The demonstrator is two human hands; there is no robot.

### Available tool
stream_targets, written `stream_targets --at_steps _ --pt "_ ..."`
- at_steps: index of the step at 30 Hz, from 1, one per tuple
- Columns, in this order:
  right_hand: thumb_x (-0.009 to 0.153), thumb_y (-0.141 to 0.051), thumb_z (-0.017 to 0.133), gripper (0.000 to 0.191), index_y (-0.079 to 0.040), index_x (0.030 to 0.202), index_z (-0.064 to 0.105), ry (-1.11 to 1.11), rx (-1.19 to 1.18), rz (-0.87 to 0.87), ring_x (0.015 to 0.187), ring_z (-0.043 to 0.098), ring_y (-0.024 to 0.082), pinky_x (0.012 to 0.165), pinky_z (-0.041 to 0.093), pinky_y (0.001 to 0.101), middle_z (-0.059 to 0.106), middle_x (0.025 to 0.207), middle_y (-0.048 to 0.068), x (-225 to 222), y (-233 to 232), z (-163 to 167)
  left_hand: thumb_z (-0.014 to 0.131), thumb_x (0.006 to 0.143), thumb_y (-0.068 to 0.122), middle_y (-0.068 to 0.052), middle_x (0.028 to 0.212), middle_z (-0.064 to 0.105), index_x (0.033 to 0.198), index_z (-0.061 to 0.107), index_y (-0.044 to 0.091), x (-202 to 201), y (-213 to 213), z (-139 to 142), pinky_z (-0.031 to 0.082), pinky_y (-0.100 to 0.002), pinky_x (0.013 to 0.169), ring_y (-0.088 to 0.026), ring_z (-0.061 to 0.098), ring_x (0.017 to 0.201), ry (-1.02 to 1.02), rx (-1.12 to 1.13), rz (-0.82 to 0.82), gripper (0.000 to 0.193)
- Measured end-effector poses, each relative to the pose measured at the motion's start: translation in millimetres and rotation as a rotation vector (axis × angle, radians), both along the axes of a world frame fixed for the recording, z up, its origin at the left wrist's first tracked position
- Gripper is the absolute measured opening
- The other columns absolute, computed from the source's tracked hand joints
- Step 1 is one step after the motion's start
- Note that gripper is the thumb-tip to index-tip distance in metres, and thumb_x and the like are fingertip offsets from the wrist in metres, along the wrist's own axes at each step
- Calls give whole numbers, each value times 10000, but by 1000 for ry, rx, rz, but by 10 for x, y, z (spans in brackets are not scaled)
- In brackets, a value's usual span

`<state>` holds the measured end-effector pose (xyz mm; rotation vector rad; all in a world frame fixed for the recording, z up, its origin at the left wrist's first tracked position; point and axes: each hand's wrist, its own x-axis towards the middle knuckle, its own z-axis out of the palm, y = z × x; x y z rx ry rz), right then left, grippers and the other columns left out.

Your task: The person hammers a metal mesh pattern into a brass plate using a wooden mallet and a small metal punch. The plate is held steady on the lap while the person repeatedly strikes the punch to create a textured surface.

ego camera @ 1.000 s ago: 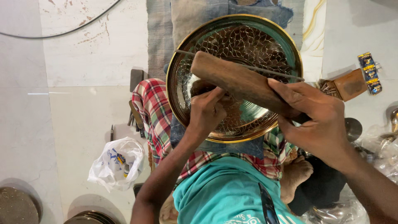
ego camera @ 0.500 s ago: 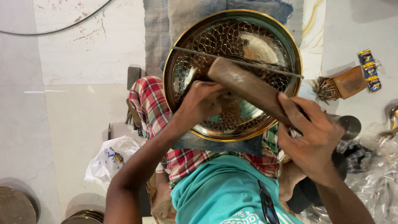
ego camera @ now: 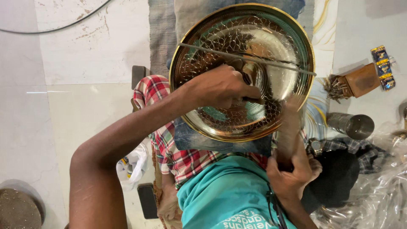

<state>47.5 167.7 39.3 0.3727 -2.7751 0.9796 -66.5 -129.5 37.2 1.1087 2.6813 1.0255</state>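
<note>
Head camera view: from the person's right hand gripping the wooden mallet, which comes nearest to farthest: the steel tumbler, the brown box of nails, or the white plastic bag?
From the right hand on the mallet:
1. Steel tumbler, lying on the floor up and to the right.
2. Brown box of nails, beyond the tumbler, upper right.
3. White plastic bag, across the lap, beside the left arm.

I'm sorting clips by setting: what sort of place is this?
Probably a small metal-craft workshop on a tiled floor. A person's left hand rests on a patterned brass tray on their lap, the right hand grips a wooden mallet, and nails lie nearby.
</note>
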Motion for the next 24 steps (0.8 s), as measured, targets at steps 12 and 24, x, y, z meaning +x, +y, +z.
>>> stream_targets --at_steps 12,24 --pt "707 -101 852 557 85 1195 658 78 -132 -3 657 604 238 723 448 367 703 874 154 136 180 -236 683 844 39 -75 683 690 1090 681 101 -163 -17 121 506 -427 493 -242 688 588 37 52 -210 253" --pt "835 -84 767 685 78 1476 591 -120 -393 15 810 661 212 769 544 264 730 1029 129 -386 64 -64 721 889 52 -51 813 761 1170 675 162 360 124 -4 593 -336 533 -172 726 641 -5 -17 368 305"
